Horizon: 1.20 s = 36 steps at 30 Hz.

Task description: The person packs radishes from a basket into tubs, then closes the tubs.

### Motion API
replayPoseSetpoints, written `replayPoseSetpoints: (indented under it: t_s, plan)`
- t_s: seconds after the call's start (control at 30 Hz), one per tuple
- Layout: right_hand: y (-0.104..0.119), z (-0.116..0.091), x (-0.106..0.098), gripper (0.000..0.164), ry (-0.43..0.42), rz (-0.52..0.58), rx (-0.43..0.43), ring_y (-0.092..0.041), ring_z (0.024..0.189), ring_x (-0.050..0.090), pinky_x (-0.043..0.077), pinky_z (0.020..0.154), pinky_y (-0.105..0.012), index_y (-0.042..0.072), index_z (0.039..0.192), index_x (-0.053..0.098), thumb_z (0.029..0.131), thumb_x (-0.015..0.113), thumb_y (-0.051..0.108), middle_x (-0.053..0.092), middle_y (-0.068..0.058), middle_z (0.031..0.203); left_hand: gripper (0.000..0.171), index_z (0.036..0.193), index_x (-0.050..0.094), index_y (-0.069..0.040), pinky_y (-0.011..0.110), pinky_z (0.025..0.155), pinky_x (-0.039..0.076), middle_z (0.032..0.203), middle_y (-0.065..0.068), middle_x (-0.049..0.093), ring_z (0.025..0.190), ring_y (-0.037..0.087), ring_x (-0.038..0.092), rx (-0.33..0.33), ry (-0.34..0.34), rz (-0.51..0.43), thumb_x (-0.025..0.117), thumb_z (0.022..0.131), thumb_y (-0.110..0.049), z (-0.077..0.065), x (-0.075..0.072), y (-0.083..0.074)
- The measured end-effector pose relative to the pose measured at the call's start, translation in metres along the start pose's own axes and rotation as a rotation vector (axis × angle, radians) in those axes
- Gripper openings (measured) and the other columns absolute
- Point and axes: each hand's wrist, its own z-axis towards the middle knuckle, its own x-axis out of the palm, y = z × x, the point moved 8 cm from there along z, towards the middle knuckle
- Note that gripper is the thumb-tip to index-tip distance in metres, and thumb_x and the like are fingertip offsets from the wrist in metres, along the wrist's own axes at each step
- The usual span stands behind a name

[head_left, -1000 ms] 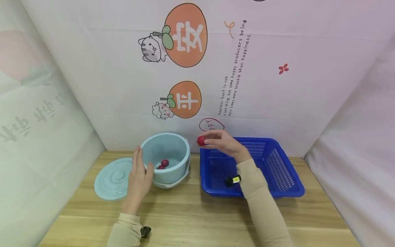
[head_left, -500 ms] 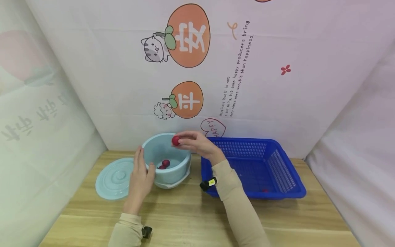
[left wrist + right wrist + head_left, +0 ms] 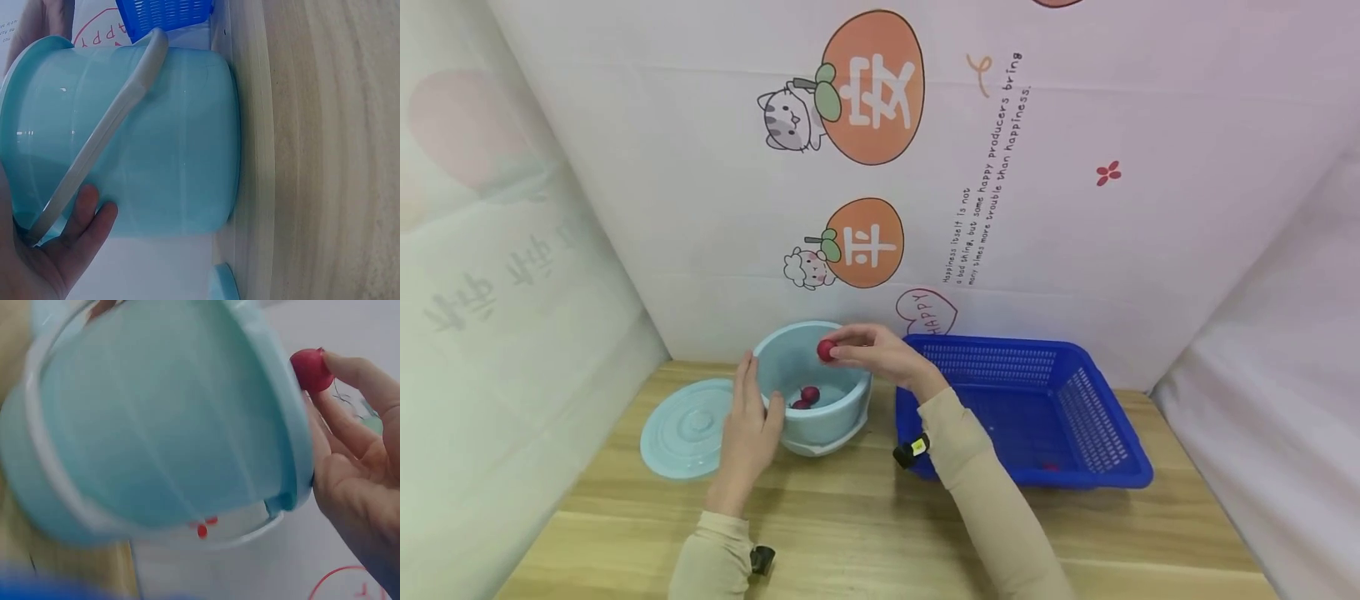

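Observation:
In the head view a light-blue bucket (image 3: pixel 823 425) stands on the table, with dark red radishes (image 3: pixel 809 395) at its bottom. My right hand (image 3: pixel 883 357) pinches one small, round red radish (image 3: pixel 312 370) between thumb and fingertips, over the bucket's mouth. The right wrist view has this hand beside the rim. My left hand (image 3: pixel 752 425) rests against the bucket's left side, its fingers fairly straight and the thumb near the front rim. Below the pale handle (image 3: pixel 103 128), two of its fingers (image 3: pixel 94 234) touch the outer wall in the left wrist view.
A blue perforated basket (image 3: pixel 1075 479) sits to the right, with a small red thing (image 3: pixel 1050 467) low in its front part. The light-blue lid (image 3: pixel 681 437) lies on the wooden table (image 3: pixel 842 533) left of the bucket. White printed cloth (image 3: pixel 1052 250) rises behind.
My right hand has carried the radish left from beside the basket to over the bucket, then dipped slightly. The red thing in the basket has come into sight. The left hand stays at the bucket.

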Motion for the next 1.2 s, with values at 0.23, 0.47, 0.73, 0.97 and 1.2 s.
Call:
replayPoseSetpoints:
  t_s: [0.23,0.47,0.73,0.97,1.2]
  plan:
    - [0.01,0.006,0.01,0.033,0.176,-0.342,0.058,-0.019,0.117,0.067,0.053,0.105,-0.04,0.011,0.131,0.074,0.1,0.073,0.021,0.075,-0.002,0.123,0.07,0.167,0.019,0.0,0.066,0.104,0.047,0.176,0.008,0.014,0.114,0.046,0.063,-0.017,0.011,-0.006,0.044,0.109,-0.029,0.0,0.0,-0.002]
    - [0.019,0.015,0.028,0.029,0.307,-0.531,0.08,-0.017,0.113,0.069,0.054,0.102,-0.03,0.005,0.123,0.075,0.096,0.076,0.014,0.076,-0.003,0.116,0.07,0.167,0.019,-0.001,0.066,0.1,0.05,0.176,0.01,0.016,0.104,0.043,0.065,-0.006,0.009,-0.011,0.044,0.109,-0.029,0.002,-0.001,-0.001]
    - [0.015,0.016,0.028,0.027,0.338,-0.515,0.118,-0.019,0.109,0.069,0.056,0.098,-0.032,0.005,0.123,0.075,0.097,0.076,0.013,0.075,-0.004,0.114,0.07,0.168,0.018,-0.001,0.066,0.102,0.048,0.176,0.008,0.014,0.106,0.046,0.064,-0.015,0.018,-0.021,0.044,0.109,-0.028,0.002,0.001,0.0]
    - [0.018,0.017,0.031,0.026,0.364,-0.508,0.111,-0.019,0.106,0.071,0.057,0.097,-0.032,0.003,0.121,0.074,0.097,0.076,0.011,0.076,-0.005,0.112,0.07,0.167,0.019,0.0,0.067,0.104,0.047,0.176,0.011,0.015,0.113,0.048,0.062,0.0,0.011,-0.026,0.044,0.109,-0.028,0.004,-0.001,-0.002]
    - [0.017,0.015,0.03,0.036,0.358,-0.523,0.125,-0.023,0.118,0.067,0.054,0.102,-0.033,0.003,0.13,0.07,0.098,0.076,0.017,0.073,-0.007,0.124,0.071,0.168,0.017,-0.001,0.066,0.102,0.048,0.176,0.01,0.012,0.103,0.043,0.063,-0.009,0.023,-0.02,0.044,0.109,-0.029,0.002,0.001,0.0]
